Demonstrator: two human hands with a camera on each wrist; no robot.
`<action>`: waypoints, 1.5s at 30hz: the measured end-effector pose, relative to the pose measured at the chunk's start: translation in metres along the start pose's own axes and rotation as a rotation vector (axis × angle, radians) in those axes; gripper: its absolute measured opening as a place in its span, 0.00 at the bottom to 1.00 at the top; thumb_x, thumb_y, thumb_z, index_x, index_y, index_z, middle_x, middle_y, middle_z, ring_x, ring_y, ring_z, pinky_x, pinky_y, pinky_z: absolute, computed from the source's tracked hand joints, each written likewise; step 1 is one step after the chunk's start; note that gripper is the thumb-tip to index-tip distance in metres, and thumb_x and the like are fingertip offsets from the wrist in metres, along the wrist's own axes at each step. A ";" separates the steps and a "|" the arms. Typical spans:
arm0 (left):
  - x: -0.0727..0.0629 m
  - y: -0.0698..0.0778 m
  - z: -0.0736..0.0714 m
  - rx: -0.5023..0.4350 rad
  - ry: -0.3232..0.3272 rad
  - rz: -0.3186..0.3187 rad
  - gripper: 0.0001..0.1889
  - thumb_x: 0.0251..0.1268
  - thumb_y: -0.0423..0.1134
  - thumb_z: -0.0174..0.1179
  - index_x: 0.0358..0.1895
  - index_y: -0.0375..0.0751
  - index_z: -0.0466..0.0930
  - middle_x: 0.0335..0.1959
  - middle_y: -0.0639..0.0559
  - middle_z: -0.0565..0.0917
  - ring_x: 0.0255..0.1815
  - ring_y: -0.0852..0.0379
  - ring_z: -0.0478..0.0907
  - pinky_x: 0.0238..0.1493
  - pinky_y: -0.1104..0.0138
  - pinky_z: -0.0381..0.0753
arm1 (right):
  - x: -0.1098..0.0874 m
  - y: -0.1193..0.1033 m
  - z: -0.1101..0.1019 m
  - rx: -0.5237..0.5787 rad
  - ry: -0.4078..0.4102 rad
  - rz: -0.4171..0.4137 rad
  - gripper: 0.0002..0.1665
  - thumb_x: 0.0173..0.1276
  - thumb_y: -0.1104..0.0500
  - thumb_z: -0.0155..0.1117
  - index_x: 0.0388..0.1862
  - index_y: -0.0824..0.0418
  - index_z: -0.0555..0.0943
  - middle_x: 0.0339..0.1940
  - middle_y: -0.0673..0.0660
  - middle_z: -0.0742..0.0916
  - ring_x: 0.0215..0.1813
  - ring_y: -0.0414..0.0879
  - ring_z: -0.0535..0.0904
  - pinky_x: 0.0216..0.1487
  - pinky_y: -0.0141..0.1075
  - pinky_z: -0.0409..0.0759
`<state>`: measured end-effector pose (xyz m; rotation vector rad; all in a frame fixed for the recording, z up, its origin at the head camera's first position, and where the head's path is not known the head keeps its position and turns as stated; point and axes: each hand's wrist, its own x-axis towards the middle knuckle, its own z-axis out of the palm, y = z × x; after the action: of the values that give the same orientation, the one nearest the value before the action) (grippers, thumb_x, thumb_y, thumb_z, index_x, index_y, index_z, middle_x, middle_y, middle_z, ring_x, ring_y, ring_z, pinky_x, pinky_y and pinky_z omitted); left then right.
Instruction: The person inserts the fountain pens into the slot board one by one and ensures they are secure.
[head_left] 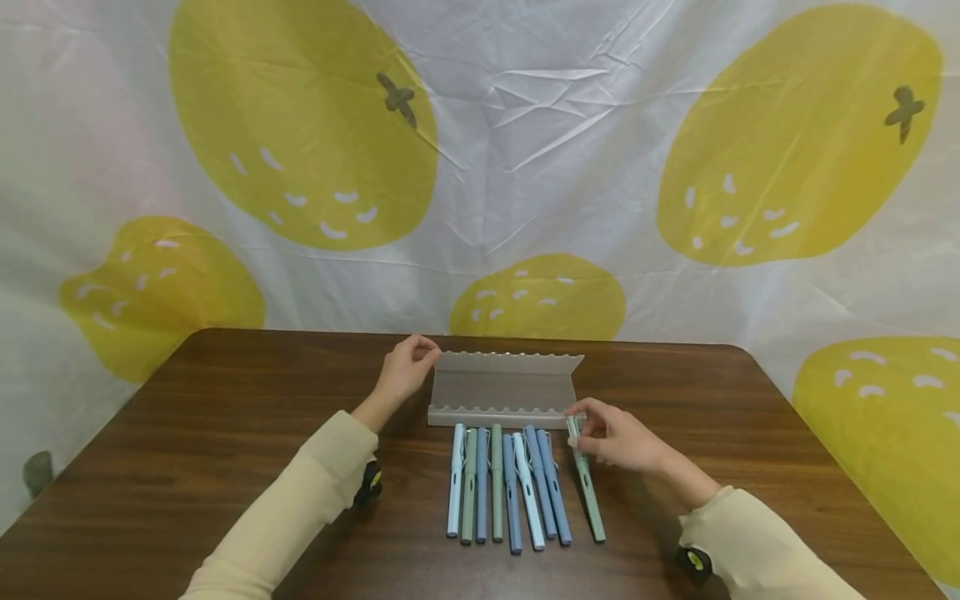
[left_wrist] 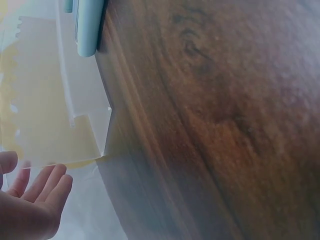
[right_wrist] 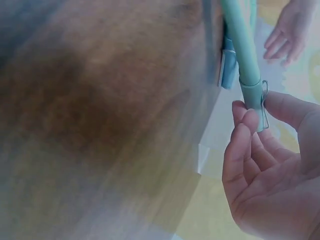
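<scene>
My right hand (head_left: 617,435) pinches a pale green pen (head_left: 588,492) by its capped end, between thumb and fingertips. Its wire clip faces the thumb in the right wrist view, and the barrel slants toward me. Over at the far left corner of a clear plastic pen holder (head_left: 502,389), my left hand (head_left: 405,367) holds the edge with thumb and fingertips. The holder has scalloped front and back edges. In front of it lies a row of several capped pens, among them a light blue pen (head_left: 455,487), a green pen (head_left: 497,487) and a darker blue pen (head_left: 512,500).
The dark wooden table (head_left: 315,392) ends at a white cloth (head_left: 510,167) printed with yellow fruit. The row of pens lies between my forearms, close to the holder's front edge.
</scene>
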<state>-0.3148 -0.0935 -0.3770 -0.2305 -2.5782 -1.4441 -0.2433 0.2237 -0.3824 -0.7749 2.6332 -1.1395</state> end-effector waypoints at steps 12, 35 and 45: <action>0.002 -0.001 0.001 0.021 0.041 0.013 0.09 0.63 0.38 0.53 0.39 0.35 0.76 0.36 0.43 0.80 0.40 0.48 0.76 0.40 0.57 0.72 | 0.005 -0.002 -0.014 0.085 0.049 -0.041 0.20 0.63 0.63 0.56 0.54 0.61 0.67 0.29 0.56 0.79 0.25 0.49 0.75 0.25 0.41 0.75; 0.004 -0.004 0.001 0.008 0.056 -0.013 0.09 0.61 0.37 0.54 0.36 0.33 0.76 0.38 0.41 0.80 0.45 0.45 0.75 0.43 0.56 0.71 | 0.018 -0.017 -0.041 0.047 0.206 -0.047 0.19 0.63 0.62 0.57 0.53 0.58 0.68 0.31 0.58 0.81 0.28 0.53 0.77 0.25 0.46 0.75; 0.005 -0.004 0.000 0.022 0.046 -0.013 0.10 0.61 0.39 0.54 0.36 0.33 0.76 0.37 0.41 0.80 0.44 0.46 0.75 0.43 0.56 0.71 | 0.028 -0.021 -0.050 -0.010 0.265 -0.042 0.19 0.64 0.62 0.56 0.54 0.58 0.68 0.32 0.59 0.82 0.24 0.48 0.76 0.25 0.46 0.75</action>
<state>-0.3203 -0.0955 -0.3790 -0.1762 -2.5622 -1.4074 -0.2761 0.2287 -0.3315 -0.7299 2.8487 -1.3251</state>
